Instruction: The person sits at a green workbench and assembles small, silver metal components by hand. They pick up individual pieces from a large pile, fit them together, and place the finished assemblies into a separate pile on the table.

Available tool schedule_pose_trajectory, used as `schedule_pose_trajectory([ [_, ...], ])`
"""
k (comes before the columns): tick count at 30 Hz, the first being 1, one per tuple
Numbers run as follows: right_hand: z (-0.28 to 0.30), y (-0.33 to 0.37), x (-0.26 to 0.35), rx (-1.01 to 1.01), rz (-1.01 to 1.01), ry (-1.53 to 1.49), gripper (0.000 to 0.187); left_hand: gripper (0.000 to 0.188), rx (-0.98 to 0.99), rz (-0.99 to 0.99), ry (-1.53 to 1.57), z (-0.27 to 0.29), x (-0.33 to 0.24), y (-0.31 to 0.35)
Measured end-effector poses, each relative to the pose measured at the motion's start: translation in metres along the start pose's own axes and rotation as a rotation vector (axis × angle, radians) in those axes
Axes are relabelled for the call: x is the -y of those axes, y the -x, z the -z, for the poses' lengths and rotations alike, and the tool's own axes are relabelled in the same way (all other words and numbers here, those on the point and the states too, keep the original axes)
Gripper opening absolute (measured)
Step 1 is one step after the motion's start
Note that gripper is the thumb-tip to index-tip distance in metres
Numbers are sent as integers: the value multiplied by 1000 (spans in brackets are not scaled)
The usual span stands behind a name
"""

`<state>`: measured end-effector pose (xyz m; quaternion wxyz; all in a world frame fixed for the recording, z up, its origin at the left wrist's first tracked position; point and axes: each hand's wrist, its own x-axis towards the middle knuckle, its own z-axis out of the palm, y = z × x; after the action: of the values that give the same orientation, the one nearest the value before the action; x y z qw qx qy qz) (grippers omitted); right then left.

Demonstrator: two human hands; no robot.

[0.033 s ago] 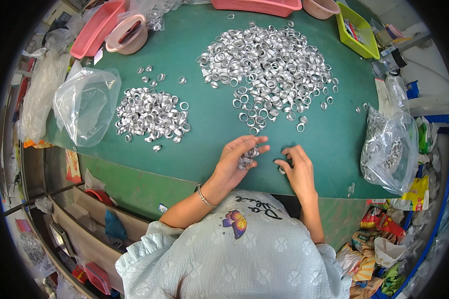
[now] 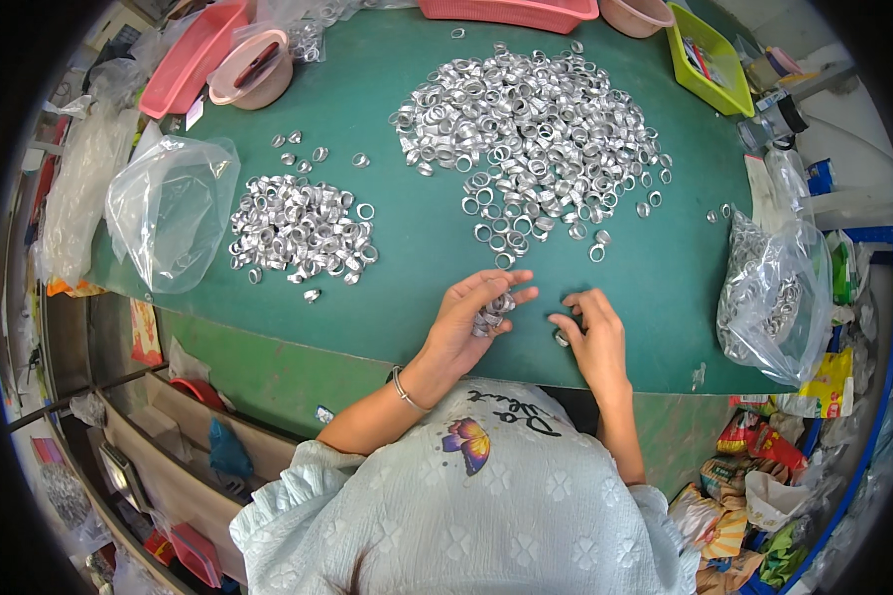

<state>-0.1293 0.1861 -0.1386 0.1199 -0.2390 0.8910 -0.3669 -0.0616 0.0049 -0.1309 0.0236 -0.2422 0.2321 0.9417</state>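
Small silver metal rings stacked into a short column (image 2: 493,312) sit in the left hand (image 2: 463,322), just above the near edge of the green counter (image 2: 417,248). The column's long axis appears to run roughly from the palm out toward the fingertips, pointing away from the person and a little to the right, though the rings are too small to count. The left hand's grip is curled around this stack, thumb and fingers closed on it. The right hand (image 2: 590,332) rests just beside it on the counter, its fingertips bent down and pinched on a single silver ring (image 2: 562,339); the grip there looks closed on that ring.

Beyond the hands spreads a large heap of loose silver rings (image 2: 531,129), with a smaller heap of rings (image 2: 303,230) well to the left. A clear crumpled plastic bag (image 2: 169,208) lies at the left edge, and a clear plastic bag filled with rings (image 2: 774,297) at the right.

Compared with the earlier frame nothing has shifted: both hands, the stack and the heaps lie in the same places.
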Motion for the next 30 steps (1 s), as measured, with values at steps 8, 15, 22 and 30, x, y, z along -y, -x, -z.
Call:
schedule_pose_trajectory([
  [8,16,12,3,184,48,-61,32,15,82,29,33,11,9,-4],
  [15,19,7,23,-123,94,-400,39,20,86,106,-369,-6,6,7],
  [22,21,8,41,-136,190,-400,39,24,167,123,-523,-13,7,11],
  [30,21,8,35,-125,225,-534,36,24,228,167,-488,-19,3,13],
])
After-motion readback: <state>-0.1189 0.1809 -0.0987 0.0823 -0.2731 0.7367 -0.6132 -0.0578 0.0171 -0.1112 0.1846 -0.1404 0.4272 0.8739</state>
